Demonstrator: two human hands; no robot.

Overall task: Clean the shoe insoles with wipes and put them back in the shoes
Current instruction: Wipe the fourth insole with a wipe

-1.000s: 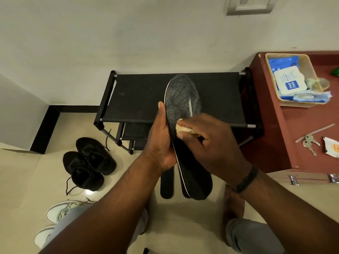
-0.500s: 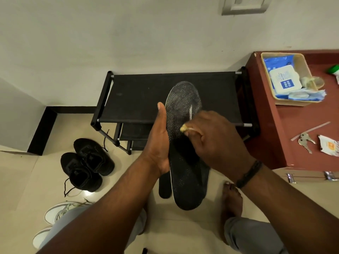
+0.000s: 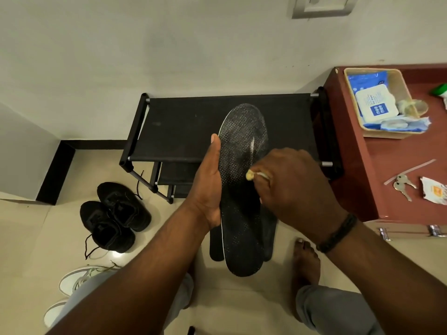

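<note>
My left hand (image 3: 209, 187) grips a black insole (image 3: 242, 213) along its left edge, with more black insoles stacked behind it and only their edges showing. The insole stands lengthwise over the shoe rack, toe end away from me. My right hand (image 3: 292, 187) pinches a small crumpled yellowish wipe (image 3: 250, 175) and presses it on the middle of the insole's right side. A wet streak shines on the toe part. A pair of black shoes (image 3: 116, 213) lies on the floor at the left. White shoes (image 3: 79, 281) peek out at the lower left.
A black fabric shoe rack (image 3: 188, 126) stands against the wall. A red-brown cabinet (image 3: 387, 180) at the right carries a beige basket (image 3: 401, 93) with a wipes pack (image 3: 376, 105), keys (image 3: 402, 184) and a torn wrapper (image 3: 435, 192). My bare feet stand on the tiled floor.
My right hand with the wipe slid from the insole's left-centre towards its right side. The insole dropped slightly lower in my left hand's hold.
</note>
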